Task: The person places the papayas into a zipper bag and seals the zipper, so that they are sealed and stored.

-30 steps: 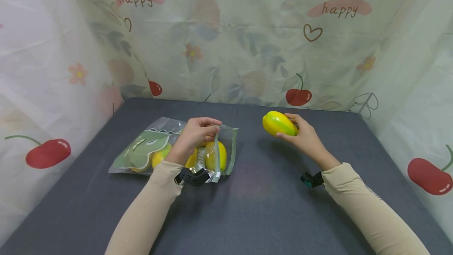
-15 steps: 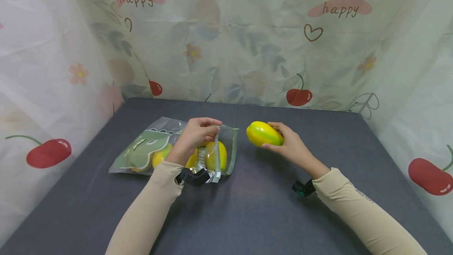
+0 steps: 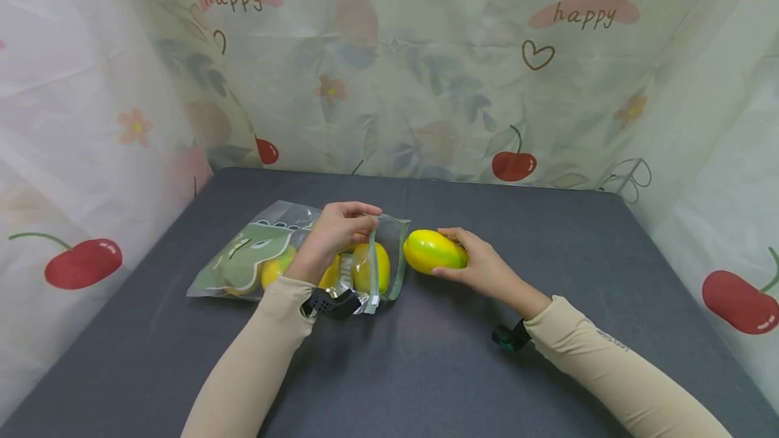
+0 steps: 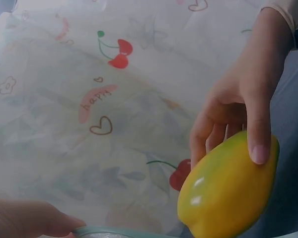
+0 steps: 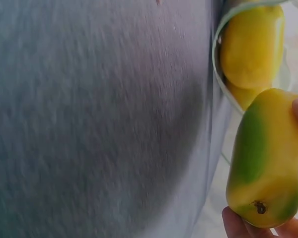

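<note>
A clear zip bag (image 3: 243,257) with a green cartoon print lies on its side at the left of the table. My left hand (image 3: 333,234) pinches the upper edge of its mouth, which gapes toward the right. Yellow fruits (image 5: 253,47) show inside the bag, partly covered by its print and my hand. My right hand (image 3: 487,268) grips a glossy yellow-green papaya (image 3: 433,251), thumb on one side and fingers on the other. The papaya's far end is right at the bag's mouth; whether they touch I cannot tell.
The dark grey table (image 3: 426,370) spreads in front of and around the bag. Printed cloth (image 3: 414,73) hangs behind it and at both sides. A black strap (image 3: 331,303) sits on each wrist.
My right hand has carried the papaya leftward and nearer to me, from over the right of the table to the bag's mouth. My left hand and the bag stay in place.
</note>
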{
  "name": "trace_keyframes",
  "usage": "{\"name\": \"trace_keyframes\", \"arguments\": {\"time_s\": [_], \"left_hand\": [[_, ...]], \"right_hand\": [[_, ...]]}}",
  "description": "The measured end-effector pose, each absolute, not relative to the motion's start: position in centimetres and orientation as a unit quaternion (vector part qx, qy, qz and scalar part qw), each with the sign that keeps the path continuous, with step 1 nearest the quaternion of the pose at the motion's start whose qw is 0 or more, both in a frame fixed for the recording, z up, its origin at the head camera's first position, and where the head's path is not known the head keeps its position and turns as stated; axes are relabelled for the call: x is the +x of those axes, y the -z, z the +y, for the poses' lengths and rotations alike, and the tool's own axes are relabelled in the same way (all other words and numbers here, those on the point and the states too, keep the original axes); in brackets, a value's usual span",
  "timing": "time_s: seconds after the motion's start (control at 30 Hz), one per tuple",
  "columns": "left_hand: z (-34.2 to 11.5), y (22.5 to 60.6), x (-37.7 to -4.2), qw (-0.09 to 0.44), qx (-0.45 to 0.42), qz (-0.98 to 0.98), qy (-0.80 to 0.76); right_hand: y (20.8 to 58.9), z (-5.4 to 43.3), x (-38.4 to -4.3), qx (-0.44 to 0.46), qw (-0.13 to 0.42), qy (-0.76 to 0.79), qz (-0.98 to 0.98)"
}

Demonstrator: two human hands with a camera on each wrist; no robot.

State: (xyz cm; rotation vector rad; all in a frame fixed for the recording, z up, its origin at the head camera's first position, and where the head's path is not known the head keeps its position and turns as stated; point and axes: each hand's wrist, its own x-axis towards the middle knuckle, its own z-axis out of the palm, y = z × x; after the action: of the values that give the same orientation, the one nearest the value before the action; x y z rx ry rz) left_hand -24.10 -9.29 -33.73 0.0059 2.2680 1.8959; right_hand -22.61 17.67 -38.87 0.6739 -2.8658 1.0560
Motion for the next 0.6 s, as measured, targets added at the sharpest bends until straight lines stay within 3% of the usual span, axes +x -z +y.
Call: {"name": "trace_keyframes", "arguments": {"time_s": [0.33, 0.6], "left_hand": [[-9.2, 33.7, -24.1, 0.092, 0.001, 0.763, -0.64], [-9.2, 33.6, -24.1, 0.086, 0.006, 0.769, -0.634]], "right_hand": [[39.6, 16.3, -21.9, 0.237, -0.034, -0.32, -0.917], [39.7, 15.6, -21.9, 0.254, -0.036, -0.326, -0.91]]}}
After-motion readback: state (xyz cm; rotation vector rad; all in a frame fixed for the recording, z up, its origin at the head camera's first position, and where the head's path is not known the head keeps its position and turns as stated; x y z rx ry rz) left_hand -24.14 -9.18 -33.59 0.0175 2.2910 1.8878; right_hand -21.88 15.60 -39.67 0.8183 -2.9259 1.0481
